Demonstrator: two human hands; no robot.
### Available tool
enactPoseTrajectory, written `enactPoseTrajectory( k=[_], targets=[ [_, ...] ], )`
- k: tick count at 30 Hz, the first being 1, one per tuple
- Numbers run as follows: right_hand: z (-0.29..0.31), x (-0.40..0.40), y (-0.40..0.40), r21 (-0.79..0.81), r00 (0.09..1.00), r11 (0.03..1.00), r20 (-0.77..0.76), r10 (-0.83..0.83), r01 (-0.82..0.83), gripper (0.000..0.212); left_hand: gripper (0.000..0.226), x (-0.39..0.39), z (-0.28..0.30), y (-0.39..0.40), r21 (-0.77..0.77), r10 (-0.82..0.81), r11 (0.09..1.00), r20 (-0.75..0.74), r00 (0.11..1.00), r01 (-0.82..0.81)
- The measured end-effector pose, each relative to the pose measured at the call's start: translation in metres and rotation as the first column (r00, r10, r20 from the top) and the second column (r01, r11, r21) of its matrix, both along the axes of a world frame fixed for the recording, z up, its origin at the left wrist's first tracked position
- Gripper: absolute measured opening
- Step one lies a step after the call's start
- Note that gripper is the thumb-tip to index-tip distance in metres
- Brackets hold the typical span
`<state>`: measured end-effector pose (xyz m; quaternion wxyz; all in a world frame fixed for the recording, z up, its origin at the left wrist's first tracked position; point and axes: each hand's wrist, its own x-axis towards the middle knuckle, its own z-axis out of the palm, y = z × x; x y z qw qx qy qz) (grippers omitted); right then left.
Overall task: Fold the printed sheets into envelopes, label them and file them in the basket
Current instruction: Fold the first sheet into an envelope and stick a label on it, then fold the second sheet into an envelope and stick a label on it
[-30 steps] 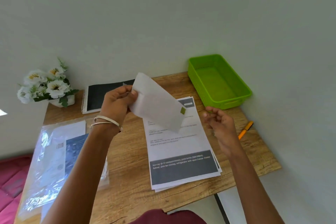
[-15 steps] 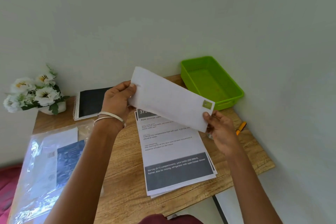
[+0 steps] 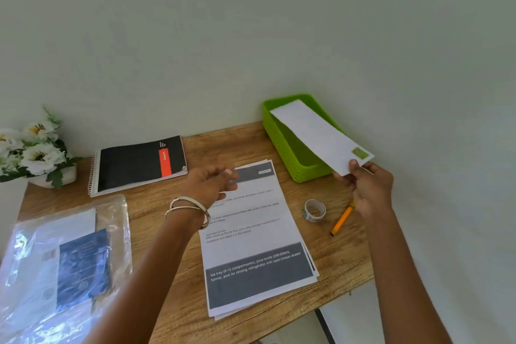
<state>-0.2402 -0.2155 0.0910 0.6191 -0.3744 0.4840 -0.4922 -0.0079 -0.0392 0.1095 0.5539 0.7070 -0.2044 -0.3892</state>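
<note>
Here the right hand point(image 3: 368, 187) pinches the near end of the white envelope point(image 3: 315, 134), just below its small green label point(image 3: 360, 153); beyond the grip the envelope slants up over the green basket point(image 3: 282, 137), not yet lying in it. Left of the grip, the left hand point(image 3: 209, 181) hovers with loosely curled fingers, holding nothing, above the stack of printed sheets point(image 3: 251, 237). Below the grip lie a tape roll point(image 3: 314, 210) and an orange pen point(image 3: 342, 219). Held by one end only, the envelope may tip onto the basket's rim and slide out if let go too soon.
</note>
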Motion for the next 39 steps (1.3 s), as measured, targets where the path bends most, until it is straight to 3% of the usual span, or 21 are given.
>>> enactPoseTrajectory(
  k=[3,7,15,18,21,23,25,27,31,34,39],
  targets=[
    [-0.009,0.008,-0.013,0.07,1.0,0.997,-0.021,0.017,-0.016,0.018,0.019,-0.01,-0.008,-0.005,0.024,-0.039,0.999,-0.008,0.999,0.039],
    [-0.014,0.019,-0.021,0.076,0.991,0.997,-0.136,0.008,0.002,0.005,0.018,-0.016,-0.018,-0.007,0.053,-0.059,0.997,-0.001,0.998,0.059],
    [-0.023,0.027,-0.021,0.032,0.927,0.999,-0.375,0.019,-0.007,0.032,0.016,-0.012,-0.04,0.002,0.102,-0.013,0.995,0.086,0.996,0.004],
    [-0.019,0.027,-0.011,-0.073,0.879,0.997,-0.475,-0.048,0.015,0.044,0.014,-0.007,-0.048,0.009,0.125,-0.004,0.992,0.164,0.986,-0.017],
    [-0.017,0.033,0.016,-0.2,0.808,0.973,-0.589,-0.028,-0.112,0.048,0.016,0.001,-0.058,0.018,0.231,-0.004,0.97,0.339,0.941,-0.079],
    [-0.026,0.039,0.04,-0.218,0.786,0.941,-0.613,0.075,-0.26,0.042,0.023,0.005,-0.064,0.025,0.294,0.036,0.942,0.398,0.917,-0.165],
    [-0.042,0.047,0.061,-0.189,0.672,0.877,-0.717,0.184,-0.441,0.029,0.031,0.007,-0.067,0.03,0.352,0.068,0.911,0.39,0.918,-0.217],
    [-0.057,0.056,0.081,-0.119,0.498,0.806,-0.835,0.235,-0.579,0.022,0.036,0.007,-0.072,0.035,0.41,0.069,0.884,0.358,0.931,-0.223],
    [-0.081,0.067,0.108,-0.057,0.237,0.737,-0.961,0.142,-0.673,0.047,0.042,0.0,-0.079,0.043,0.467,0.084,0.856,0.299,0.951,-0.223],
    [-0.089,0.068,0.114,-0.075,0.191,0.733,-0.979,0.075,-0.676,0.046,0.038,-0.002,-0.081,0.044,0.462,0.111,0.862,0.231,0.967,-0.21],
    [-0.09,0.067,0.113,-0.073,0.225,0.74,-0.968,0.108,-0.668,0.045,0.025,0.005,-0.09,0.049,0.377,0.275,0.882,0.078,0.958,-0.284]
  ],
)
